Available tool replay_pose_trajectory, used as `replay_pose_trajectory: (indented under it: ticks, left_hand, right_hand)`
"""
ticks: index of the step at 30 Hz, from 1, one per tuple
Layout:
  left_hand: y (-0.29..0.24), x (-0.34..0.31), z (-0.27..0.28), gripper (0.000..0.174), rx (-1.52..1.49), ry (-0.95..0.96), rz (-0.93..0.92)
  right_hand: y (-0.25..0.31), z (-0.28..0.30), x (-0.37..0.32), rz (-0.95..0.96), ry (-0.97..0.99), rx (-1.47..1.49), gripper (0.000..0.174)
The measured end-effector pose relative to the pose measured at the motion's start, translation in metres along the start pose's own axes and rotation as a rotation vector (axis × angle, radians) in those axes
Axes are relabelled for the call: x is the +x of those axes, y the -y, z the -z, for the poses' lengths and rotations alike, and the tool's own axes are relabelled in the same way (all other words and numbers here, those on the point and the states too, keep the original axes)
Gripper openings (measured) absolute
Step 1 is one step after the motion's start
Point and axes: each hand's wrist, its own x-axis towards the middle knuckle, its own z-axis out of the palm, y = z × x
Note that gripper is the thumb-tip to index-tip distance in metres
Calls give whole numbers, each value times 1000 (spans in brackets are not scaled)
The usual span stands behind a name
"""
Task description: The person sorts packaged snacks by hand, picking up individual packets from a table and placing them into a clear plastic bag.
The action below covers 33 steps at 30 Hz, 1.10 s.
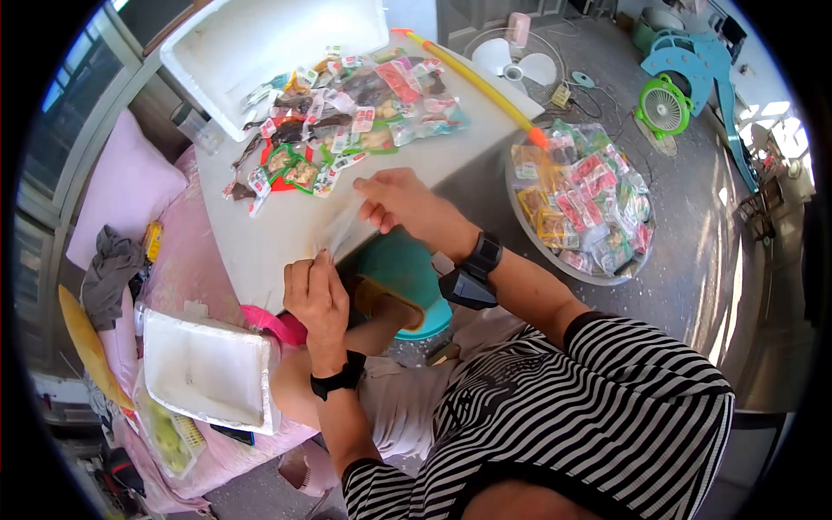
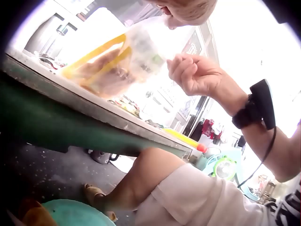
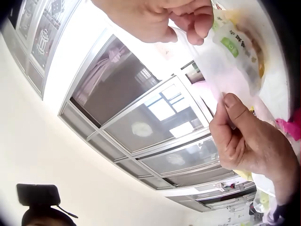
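Observation:
A clear plastic food pouch [image 1: 344, 224] is stretched between the two hands over the table's near edge. In the left wrist view the pouch [image 2: 110, 66] has yellow strips and brownish contents; a green label shows on the pouch [image 3: 229, 47] in the right wrist view. The left hand [image 1: 317, 296] pinches one side of its edge between thumb and fingers. Opposite it, the right hand [image 1: 406, 204] pinches the other side with fingers curled. Beyond the hands, a pile of packaged snacks [image 1: 355, 108] lies on the white table [image 1: 251, 238].
A large white foam box [image 1: 286, 48] stands behind the pile. Right of the table, a round basin [image 1: 555, 260] holds many packets. A yellow tube [image 1: 477, 80] lies along the table edge. At left is a smaller foam box [image 1: 208, 368]; a teal bucket [image 1: 403, 269] stands below the hands.

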Motion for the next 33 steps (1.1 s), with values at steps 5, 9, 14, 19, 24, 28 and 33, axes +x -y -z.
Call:
replay_pose_trajectory:
  ticks: [5,9,14,19,24,28,33]
  left_hand:
    - [-20,-6,-2,17,-59,132,-168]
    - [-35,-10,-3,17,-116,175,-265]
    - [-56,-13,-7,16,-238,196,-383]
    - [-80,-16,-9,21,-332,218,-422]
    - [-100,-26,-12,25,-414,319,-479]
    - [-110,-32,-12,27,-472,405,-508]
    - [-113,-27,-15,27,-573,458,-454]
  right_hand:
    - [-18,15,-47,-249,105,-150,48]
    - [-36,19,-57,-29,-112,5,34]
    - [-23,36,-79,21,-132,60,31]
    - [11,37,-124,-173,-97,-232,42]
    - [-4,42,-146,-231,-87,-431,38]
    - [-8,54,-154,-205,-69,-442,16]
    - [14,95,-162,-25,-286,-398,8]
